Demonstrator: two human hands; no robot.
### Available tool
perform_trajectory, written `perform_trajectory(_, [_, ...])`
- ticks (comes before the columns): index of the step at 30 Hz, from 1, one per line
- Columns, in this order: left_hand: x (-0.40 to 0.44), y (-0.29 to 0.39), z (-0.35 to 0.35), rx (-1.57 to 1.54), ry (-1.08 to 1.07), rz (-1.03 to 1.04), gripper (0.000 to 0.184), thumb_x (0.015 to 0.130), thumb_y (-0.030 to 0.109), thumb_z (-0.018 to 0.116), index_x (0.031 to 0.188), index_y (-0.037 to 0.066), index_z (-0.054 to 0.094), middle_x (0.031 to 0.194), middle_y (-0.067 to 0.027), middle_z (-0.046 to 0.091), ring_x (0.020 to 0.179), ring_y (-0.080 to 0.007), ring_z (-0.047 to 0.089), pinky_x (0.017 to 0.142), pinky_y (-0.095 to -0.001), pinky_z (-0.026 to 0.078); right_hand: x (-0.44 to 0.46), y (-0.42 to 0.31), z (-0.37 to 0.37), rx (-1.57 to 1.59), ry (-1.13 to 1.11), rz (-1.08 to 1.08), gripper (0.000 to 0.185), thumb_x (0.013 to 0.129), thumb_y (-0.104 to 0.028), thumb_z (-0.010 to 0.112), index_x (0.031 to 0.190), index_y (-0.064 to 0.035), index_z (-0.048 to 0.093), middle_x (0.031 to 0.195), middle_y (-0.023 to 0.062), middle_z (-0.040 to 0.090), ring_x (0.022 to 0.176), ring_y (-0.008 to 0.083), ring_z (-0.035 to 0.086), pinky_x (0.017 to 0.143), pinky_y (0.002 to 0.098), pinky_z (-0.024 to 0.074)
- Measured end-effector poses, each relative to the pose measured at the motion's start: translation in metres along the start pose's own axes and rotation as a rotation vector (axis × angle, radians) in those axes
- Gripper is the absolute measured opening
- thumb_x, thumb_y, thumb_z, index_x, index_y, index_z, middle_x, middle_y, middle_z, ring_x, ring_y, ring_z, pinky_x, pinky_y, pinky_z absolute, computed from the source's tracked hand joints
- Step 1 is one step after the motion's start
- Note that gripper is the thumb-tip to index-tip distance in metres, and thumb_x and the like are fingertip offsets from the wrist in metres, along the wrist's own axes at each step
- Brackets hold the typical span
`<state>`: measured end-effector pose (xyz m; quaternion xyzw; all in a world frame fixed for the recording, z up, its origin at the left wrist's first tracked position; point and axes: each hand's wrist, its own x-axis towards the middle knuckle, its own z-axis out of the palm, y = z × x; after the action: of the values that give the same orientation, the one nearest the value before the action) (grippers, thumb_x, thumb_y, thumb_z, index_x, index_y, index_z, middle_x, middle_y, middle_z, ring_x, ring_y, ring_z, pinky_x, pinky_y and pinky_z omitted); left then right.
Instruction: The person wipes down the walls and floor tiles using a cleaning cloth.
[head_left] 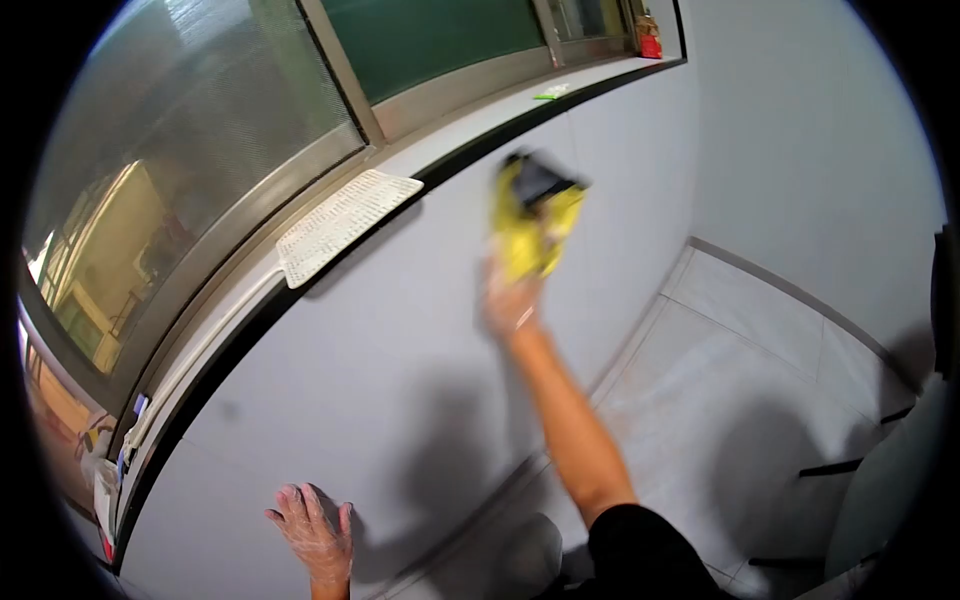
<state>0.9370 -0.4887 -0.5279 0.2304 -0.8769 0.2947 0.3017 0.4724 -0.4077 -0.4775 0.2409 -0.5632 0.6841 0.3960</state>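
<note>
My right hand point(513, 300), dusted with white powder, reaches far up along the pale wall point(370, 350). It is closed on a blurred yellow-and-black thing point(530, 235), yellow at the near side with a dark piece at its far end. Motion smears its kind, and I cannot tell whether it touches the wall. Low on the left, my left hand point(318, 535) has its fingers spread at the wall, white powder on its skin, holding nothing.
A white fly swatter point(345, 222) lies on the dark-edged window sill point(420, 150), its head jutting past the edge. A small green-and-white item point(552, 92) and a red-labelled bottle point(649, 38) are farther along. Chair legs point(830, 468) stand at right on the tiled floor point(730, 340).
</note>
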Motion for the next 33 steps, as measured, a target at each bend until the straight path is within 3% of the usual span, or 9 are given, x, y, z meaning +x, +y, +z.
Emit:
perform_trajectory(5, [0.000, -0.002, -0.023, 0.012, -0.092, -0.052, 0.095, 0.082, 0.029, 0.081, 0.157, 0.001, 0.031, 0.164, -0.0230, 0.027, 0.154, -0.0426, 0.020, 0.123, -0.0611, 0.012, -0.226, -0.146, -0.042, 0.396, -0.615, 0.118, 0.044, 0.079, -0.027, 0.075, 0.122, -0.0175, 0.072, 0.140, 0.0159, 0.059, 0.134, 0.0400, 0.050, 0.114, 0.0743, 0.0202])
perform_trajectory(9, [-0.021, -0.026, -0.040, 0.173, -0.062, -0.186, 0.106, 0.074, 0.036, 0.086, 0.159, 0.005, 0.031, 0.165, -0.0235, 0.026, 0.154, -0.0436, 0.018, 0.122, -0.0618, 0.016, -0.263, -0.156, -0.049, 0.131, -0.829, -0.394, 0.043, 0.090, -0.028, 0.057, 0.132, -0.0267, 0.067, 0.124, -0.0056, 0.067, 0.112, 0.0136, 0.063, 0.110, 0.0741, 0.0318])
perform_trajectory(11, [-0.033, -0.038, -0.046, 0.181, -0.147, -0.246, 0.111, 0.070, 0.041, 0.088, 0.159, 0.006, 0.031, 0.165, -0.0234, 0.025, 0.154, -0.0433, 0.017, 0.122, -0.0621, 0.016, -0.174, -0.142, -0.046, 0.097, -0.576, -0.518, 0.026, 0.084, -0.027, 0.062, 0.108, -0.0252, 0.071, 0.110, -0.0033, 0.071, 0.074, 0.0143, 0.065, 0.081, 0.0561, 0.0531])
perform_trajectory(13, [-0.039, -0.046, -0.035, 0.203, -0.105, -0.213, 0.112, 0.066, 0.043, 0.089, 0.157, 0.006, 0.035, 0.164, -0.0234, 0.028, 0.154, -0.0442, 0.019, 0.122, -0.0635, 0.015, -0.124, -0.102, -0.026, -0.031, -0.600, -0.178, 0.013, 0.078, -0.022, 0.066, 0.089, -0.0151, 0.065, 0.076, 0.0032, 0.063, 0.059, 0.0232, 0.061, 0.047, 0.0425, 0.0421])
perform_trajectory(18, [-0.035, -0.040, -0.036, 0.195, -0.073, -0.192, 0.109, 0.070, 0.041, 0.090, 0.158, 0.007, 0.035, 0.164, -0.0229, 0.028, 0.154, -0.0447, 0.019, 0.121, -0.0634, 0.015, -0.027, 0.036, -0.052, -0.359, -0.215, -0.164, 0.043, 0.096, -0.036, 0.062, 0.122, -0.0018, 0.059, 0.118, 0.0165, 0.060, 0.109, 0.0302, 0.058, 0.098, 0.0404, 0.0465])
perform_trajectory(24, [-0.033, -0.042, -0.036, 0.146, -0.083, -0.217, 0.105, 0.073, 0.038, 0.090, 0.158, 0.008, 0.036, 0.164, -0.0221, 0.027, 0.153, -0.0459, 0.020, 0.120, -0.0640, 0.019, 0.019, 0.088, -0.063, -0.149, -0.118, 0.993, 0.069, 0.100, -0.050, 0.056, 0.140, 0.0058, 0.050, 0.133, 0.0199, 0.061, 0.128, 0.0338, 0.053, 0.113, 0.0439, 0.0381])
perform_trajectory(28, [-0.027, -0.034, -0.037, 0.179, -0.095, -0.242, 0.102, 0.067, 0.033, 0.092, 0.155, 0.013, 0.043, 0.165, -0.0153, 0.030, 0.152, -0.0473, 0.021, 0.116, -0.0651, 0.029, -0.049, 0.036, -0.038, -0.244, -0.128, 0.567, 0.060, 0.105, -0.045, 0.049, 0.134, 0.0069, 0.056, 0.136, 0.0199, 0.061, 0.128, 0.0307, 0.055, 0.114, 0.0434, 0.0353])
perform_trajectory(30, [-0.028, -0.039, -0.039, 0.220, -0.111, -0.206, 0.104, 0.066, 0.033, 0.092, 0.155, 0.016, 0.042, 0.166, -0.0125, 0.029, 0.153, -0.0465, 0.020, 0.114, -0.0658, 0.033, -0.109, -0.011, -0.027, 0.238, -0.203, 0.353, 0.050, 0.096, -0.038, 0.068, 0.125, 0.0000, 0.054, 0.129, 0.0160, 0.063, 0.122, 0.0295, 0.057, 0.107, 0.0450, 0.0416])
perform_trajectory(33, [-0.029, -0.039, -0.042, 0.227, -0.111, -0.156, 0.105, 0.066, 0.033, 0.092, 0.156, 0.017, 0.040, 0.168, -0.0098, 0.026, 0.154, -0.0451, 0.017, 0.110, -0.0676, 0.037, -0.177, -0.083, -0.040, 0.187, -0.364, -0.424, 0.030, 0.078, -0.008, 0.075, 0.106, -0.0146, 0.069, 0.119, 0.0100, 0.068, 0.106, 0.0334, 0.063, 0.091, 0.0502, 0.0474])
